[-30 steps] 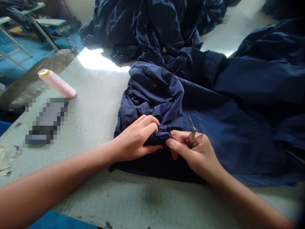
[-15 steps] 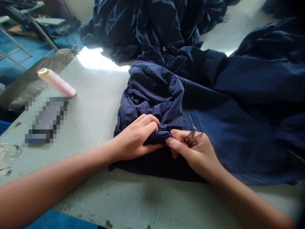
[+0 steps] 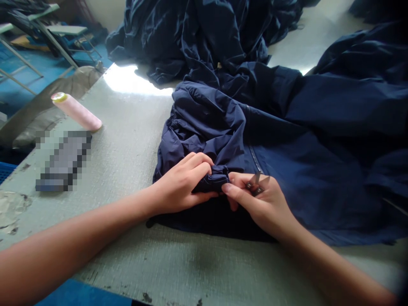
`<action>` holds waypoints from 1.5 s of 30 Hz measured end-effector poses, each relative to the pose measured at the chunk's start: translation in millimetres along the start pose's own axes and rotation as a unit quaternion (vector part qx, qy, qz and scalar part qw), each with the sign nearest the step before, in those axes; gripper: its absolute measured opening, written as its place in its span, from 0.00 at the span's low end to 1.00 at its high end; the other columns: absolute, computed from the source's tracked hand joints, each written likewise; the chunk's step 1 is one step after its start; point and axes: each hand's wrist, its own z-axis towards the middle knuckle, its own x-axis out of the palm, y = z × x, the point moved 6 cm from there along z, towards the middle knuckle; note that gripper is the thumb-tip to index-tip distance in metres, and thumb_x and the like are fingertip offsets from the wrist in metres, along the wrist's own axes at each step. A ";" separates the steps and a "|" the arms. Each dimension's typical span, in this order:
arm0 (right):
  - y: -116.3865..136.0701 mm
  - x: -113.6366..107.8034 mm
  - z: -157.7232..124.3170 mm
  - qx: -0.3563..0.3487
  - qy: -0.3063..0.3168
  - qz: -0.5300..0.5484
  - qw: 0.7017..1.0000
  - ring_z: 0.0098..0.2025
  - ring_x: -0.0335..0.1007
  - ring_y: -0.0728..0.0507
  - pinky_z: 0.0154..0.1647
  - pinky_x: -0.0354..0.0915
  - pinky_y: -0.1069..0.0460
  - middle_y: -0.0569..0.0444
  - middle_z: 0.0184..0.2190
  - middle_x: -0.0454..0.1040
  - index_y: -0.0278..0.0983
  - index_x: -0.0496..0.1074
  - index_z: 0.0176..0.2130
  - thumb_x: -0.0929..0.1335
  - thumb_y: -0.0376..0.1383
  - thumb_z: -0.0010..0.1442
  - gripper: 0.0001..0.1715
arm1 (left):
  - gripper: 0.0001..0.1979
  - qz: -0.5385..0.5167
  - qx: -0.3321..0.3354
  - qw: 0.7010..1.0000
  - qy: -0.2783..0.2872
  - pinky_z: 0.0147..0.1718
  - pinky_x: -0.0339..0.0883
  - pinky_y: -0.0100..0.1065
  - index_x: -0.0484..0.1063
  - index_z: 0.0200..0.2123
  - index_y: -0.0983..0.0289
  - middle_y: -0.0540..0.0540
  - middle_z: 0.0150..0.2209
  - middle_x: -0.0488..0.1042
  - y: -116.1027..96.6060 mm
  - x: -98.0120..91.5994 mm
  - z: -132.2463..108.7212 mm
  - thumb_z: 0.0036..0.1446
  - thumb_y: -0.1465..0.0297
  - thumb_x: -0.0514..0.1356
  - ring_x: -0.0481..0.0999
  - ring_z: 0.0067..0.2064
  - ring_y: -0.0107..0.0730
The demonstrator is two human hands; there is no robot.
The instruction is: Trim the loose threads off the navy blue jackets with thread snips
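Observation:
A navy blue jacket (image 3: pixel 287 140) with a zipper lies spread on the grey table (image 3: pixel 134 140). My left hand (image 3: pixel 183 185) is closed around a bunched fold of the jacket's cuff (image 3: pixel 214 178). My right hand (image 3: pixel 259 204) sits just right of that fold, thumb and fingers pinched against the fabric. A small pair of metal thread snips (image 3: pixel 256 185) rests in this hand, blades pointing up and away.
A pink thread cone (image 3: pixel 76 111) lies on its side at the table's left, beside a blurred dark object (image 3: pixel 62 160). More navy garments (image 3: pixel 204 34) are heaped at the back. Metal frames (image 3: pixel 38 38) stand on a blue floor beyond the left edge.

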 end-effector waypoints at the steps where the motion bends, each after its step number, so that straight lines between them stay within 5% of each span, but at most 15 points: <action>1: 0.1 -0.1 0.1 -0.001 0.001 -0.003 1.000 0.23 0.60 0.50 0.27 0.56 0.51 0.59 0.19 0.66 0.38 0.70 0.21 0.71 0.37 0.71 0.26 | 0.12 0.000 0.001 1.000 0.000 0.57 0.70 0.48 0.65 0.44 0.62 0.64 0.56 0.73 -0.2 -0.2 -0.1 0.70 0.64 0.66 0.71 0.54 0.46; 7: -2.9 -1.3 -0.2 -0.003 -0.006 -0.031 0.999 0.22 0.60 0.48 0.27 0.58 0.49 0.56 0.19 0.67 0.39 0.73 0.20 0.68 0.45 0.75 0.32 | 0.10 -0.001 0.001 1.000 0.002 0.58 0.71 0.48 0.69 0.46 0.61 0.63 0.56 0.73 -1.7 -1.2 -1.0 0.69 0.65 0.67 0.72 0.56 0.46; 18: 5.4 -8.5 -1.7 -0.054 -0.089 -0.025 0.994 0.36 0.67 0.45 0.40 0.63 0.49 0.54 0.38 0.73 0.38 0.56 0.23 0.74 0.35 0.65 0.28 | 0.10 0.000 0.019 1.000 -0.007 0.60 0.70 0.44 0.73 0.46 0.62 0.62 0.55 0.73 -5.2 -2.6 -1.3 0.73 0.61 0.63 0.72 0.56 0.43; 29: -11.3 -15.1 -3.4 0.007 -0.120 0.005 0.993 0.42 0.76 0.39 0.48 0.68 0.46 0.53 0.32 0.78 0.40 0.56 0.20 0.76 0.37 0.64 0.31 | 0.20 -0.015 0.015 0.999 -0.026 0.61 0.70 0.50 0.65 0.53 0.61 0.65 0.57 0.73 -6.5 -0.6 -5.4 0.70 0.56 0.65 0.73 0.59 0.48; 37: -14.6 -14.5 -4.1 0.012 -0.128 0.032 0.991 0.41 0.77 0.40 0.42 0.66 0.47 0.53 0.32 0.79 0.40 0.61 0.21 0.75 0.37 0.66 0.28 | 0.25 -0.003 0.033 0.997 -0.068 0.63 0.68 0.51 0.65 0.54 0.59 0.65 0.59 0.73 -10.2 -3.9 -7.0 0.66 0.53 0.69 0.72 0.61 0.49; 45: -11.6 -12.6 -2.3 0.015 -0.111 0.018 0.994 0.34 0.73 0.43 0.36 0.66 0.49 0.53 0.31 0.78 0.39 0.60 0.21 0.75 0.38 0.66 0.29 | 0.12 -0.010 0.006 0.999 -0.031 0.59 0.69 0.46 0.67 0.50 0.61 0.62 0.55 0.74 -10.0 -3.2 -5.2 0.70 0.66 0.66 0.72 0.56 0.44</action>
